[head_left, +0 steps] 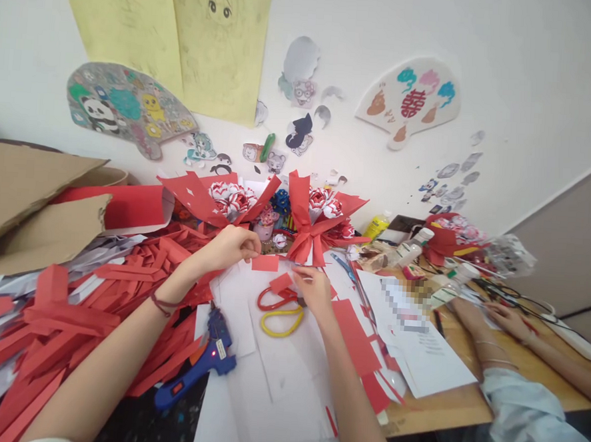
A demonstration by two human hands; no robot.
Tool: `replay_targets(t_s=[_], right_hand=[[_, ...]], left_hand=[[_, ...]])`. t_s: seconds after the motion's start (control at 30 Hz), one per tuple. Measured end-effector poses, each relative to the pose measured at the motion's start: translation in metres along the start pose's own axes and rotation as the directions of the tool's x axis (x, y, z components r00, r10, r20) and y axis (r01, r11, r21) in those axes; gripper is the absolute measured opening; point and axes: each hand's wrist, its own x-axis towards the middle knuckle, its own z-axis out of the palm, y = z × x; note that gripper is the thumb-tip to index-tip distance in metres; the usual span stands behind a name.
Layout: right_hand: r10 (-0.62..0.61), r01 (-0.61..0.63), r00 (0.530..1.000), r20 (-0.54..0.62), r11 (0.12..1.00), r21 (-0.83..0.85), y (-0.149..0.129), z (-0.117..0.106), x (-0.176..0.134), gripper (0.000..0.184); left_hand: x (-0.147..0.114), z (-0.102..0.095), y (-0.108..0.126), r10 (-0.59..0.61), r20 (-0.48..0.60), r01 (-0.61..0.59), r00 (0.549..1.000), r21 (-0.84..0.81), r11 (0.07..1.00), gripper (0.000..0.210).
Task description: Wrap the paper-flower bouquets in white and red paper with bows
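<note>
My left hand (234, 245), fingers pinched together, holds a small red paper rectangle (265, 264) by its left end. Opposite it, my right hand (314, 290) is closed at the fingertips on another small red paper piece (281, 283), which tilts toward the first; the two pieces look apart. Right below lie scissors with one red and one yellow handle loop (282, 322), their blades hidden. White paper sheets (259, 392) spread under both hands. A blue hot glue gun (212, 352) with a lit red light rests left of the sheets, below my left forearm.
Folded red and white paper strips (79, 314) heap on the left beside cardboard (41, 192). Paper-flower bouquets (232, 200) stand against the wall. Red sheets (356, 335) and a printed page (418, 342) lie right. Another person's hands (470, 318) work at the far right, near bottles (414, 248) and cables.
</note>
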Motion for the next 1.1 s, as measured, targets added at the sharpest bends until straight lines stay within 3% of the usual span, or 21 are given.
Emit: replay_targets(t_s=[0.07, 0.13, 0.23, 0.33, 0.47, 0.57, 0.63, 0.77, 0.83, 1.1], right_hand=[[-0.079, 0.077, 0.996, -0.038, 0.996, -0.046, -0.007, 0.003, -0.002, 0.033], [-0.097, 0.098, 0.995, 0.038, 0.995, -0.011, -0.014, 0.007, -0.006, 0.038], [-0.042, 0.018, 0.983, 0.176, 0.990, 0.138, -0.024, 0.016, -0.014, 0.039], [-0.023, -0.014, 0.987, 0.158, 0.974, 0.228, -0.031, 0.022, -0.021, 0.034], [-0.008, -0.027, 0.994, 0.111, 0.951, 0.309, -0.038, 0.023, -0.027, 0.030], [-0.022, 0.000, 0.998, 0.063, 0.946, 0.324, -0.039, 0.022, -0.028, 0.030], [-0.025, 0.010, 0.999, 0.041, 0.943, 0.332, -0.038, 0.021, -0.027, 0.029], [-0.009, 0.001, 1.000, 0.017, 0.925, 0.380, -0.038, 0.020, -0.027, 0.029], [-0.013, 0.009, 1.000, 0.007, 0.924, 0.383, -0.040, 0.019, -0.028, 0.029], [-0.121, 0.153, 0.987, -0.108, 0.920, 0.360, -0.041, 0.017, -0.027, 0.032]], left_hand=[[0.000, 0.002, 0.005, 0.004, 0.005, -0.004, 1.000, -0.027, 1.000, 0.010], [0.001, 0.004, 0.010, 0.006, -0.001, -0.006, 1.000, -0.057, 0.998, 0.010], [0.000, 0.007, 0.021, 0.025, 0.005, -0.024, 1.000, -0.066, 0.998, 0.012], [-0.002, 0.012, 0.034, 0.123, -0.029, -0.118, 0.992, 0.124, 0.985, 0.019], [-0.004, 0.025, 0.052, 0.299, -0.039, -0.240, 0.954, 0.499, 0.832, 0.053], [-0.005, 0.032, 0.059, 0.325, -0.001, -0.260, 0.946, 0.595, 0.760, 0.033], [-0.005, 0.032, 0.061, 0.339, -0.011, -0.263, 0.941, 0.608, 0.749, 0.026], [-0.005, 0.030, 0.062, 0.358, -0.027, -0.261, 0.934, 0.634, 0.728, 0.042], [-0.005, 0.030, 0.062, 0.359, -0.034, -0.257, 0.933, 0.636, 0.728, 0.039], [-0.004, 0.033, 0.059, 0.361, -0.168, -0.245, 0.917, 0.474, 0.845, 0.029]])
